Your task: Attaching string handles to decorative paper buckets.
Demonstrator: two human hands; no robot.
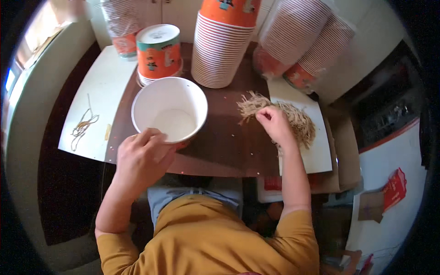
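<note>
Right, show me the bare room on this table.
Free, bar specks: brown tabletop between open bucket and twine bundle; left white board between loose string and wrapped stack behind. Crowded: the back, with tall bucket stack, and beneath the right hand, where twine lies.

The things are carried by a dark brown table (224, 149), edged left and right by white panels (105, 82). An open tub (172, 98) is stood at the left of the brown part, with upturned tubs (158, 59) and a tall stack (222, 52) beyond it. Wrapped stacks (293, 34) are set far right. A bundle of cords (298, 121) is spread at right, overlapping the white; loose string (85, 123) is laid left.
</note>
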